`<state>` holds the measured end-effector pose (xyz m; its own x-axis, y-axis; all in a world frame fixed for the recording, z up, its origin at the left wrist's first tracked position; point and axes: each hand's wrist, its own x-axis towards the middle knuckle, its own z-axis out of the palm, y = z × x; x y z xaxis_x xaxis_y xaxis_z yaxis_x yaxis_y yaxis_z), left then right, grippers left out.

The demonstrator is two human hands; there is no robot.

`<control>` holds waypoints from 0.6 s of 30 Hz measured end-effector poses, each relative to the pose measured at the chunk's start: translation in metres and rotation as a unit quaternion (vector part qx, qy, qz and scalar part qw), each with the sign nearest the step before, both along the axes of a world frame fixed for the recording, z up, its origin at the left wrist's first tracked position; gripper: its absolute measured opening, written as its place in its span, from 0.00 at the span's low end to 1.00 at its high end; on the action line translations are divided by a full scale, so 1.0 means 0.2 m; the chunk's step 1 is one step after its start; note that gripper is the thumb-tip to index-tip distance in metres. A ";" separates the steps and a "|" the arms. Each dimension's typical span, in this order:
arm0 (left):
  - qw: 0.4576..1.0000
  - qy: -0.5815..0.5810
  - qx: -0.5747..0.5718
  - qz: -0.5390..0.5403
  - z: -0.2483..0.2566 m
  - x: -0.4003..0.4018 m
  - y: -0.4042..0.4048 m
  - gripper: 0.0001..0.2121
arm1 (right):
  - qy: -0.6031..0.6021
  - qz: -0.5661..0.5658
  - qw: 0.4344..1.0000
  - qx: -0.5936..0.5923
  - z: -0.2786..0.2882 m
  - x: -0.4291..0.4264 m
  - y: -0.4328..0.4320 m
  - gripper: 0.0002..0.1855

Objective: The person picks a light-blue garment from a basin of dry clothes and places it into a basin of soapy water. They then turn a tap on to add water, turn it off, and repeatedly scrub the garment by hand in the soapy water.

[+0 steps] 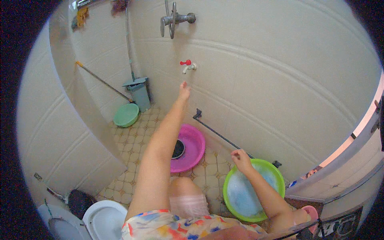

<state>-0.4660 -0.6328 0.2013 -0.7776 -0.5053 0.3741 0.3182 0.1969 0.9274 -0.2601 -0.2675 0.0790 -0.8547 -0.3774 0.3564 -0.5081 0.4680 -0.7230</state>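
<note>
My left hand (184, 91) is stretched out just below a wall tap (189, 68) with a red handle, and nothing shows in it. Under my left arm a pink plastic basin (195, 144) stands on the floor with a dark round object (179, 149) inside, partly hidden by the arm. My right hand (241, 159), fingers curled, is above the upper left rim of a green plastic basin (227, 196) that holds foamy, bluish water. Whether anything small is between its fingers cannot be told.
A mixer tap (180, 18) is on the wall above. A dark bar (216, 132) runs low along the wall. At the far left corner stand a grey long-handled dustpan (141, 95), a stick (103, 81) and a small green basin (126, 115). A white toilet (105, 220) is at lower left.
</note>
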 end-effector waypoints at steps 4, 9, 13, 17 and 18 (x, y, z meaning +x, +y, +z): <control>0.996 0.019 0.076 -0.047 0.20 -0.10 0.22 0.27 | -0.064 -0.048 0.997 -0.013 -0.04 -0.11 0.12 0.06; 0.999 0.047 0.016 0.020 0.29 -0.32 -0.10 0.29 | -0.034 -0.014 0.999 -0.006 -0.05 -0.13 0.03 0.05; 0.986 0.126 0.089 -0.068 0.29 -0.42 -0.14 0.31 | -0.083 0.002 0.996 -0.042 0.02 -0.09 0.02 0.07; 0.982 0.125 0.102 -0.096 0.25 -0.43 -0.10 0.27 | -0.113 -0.005 0.993 -0.035 -0.03 -0.10 0.04 0.07; 0.983 0.122 0.100 -0.094 0.25 -0.42 -0.09 0.26 | -0.115 -0.004 0.993 -0.035 -0.04 -0.10 0.04 0.07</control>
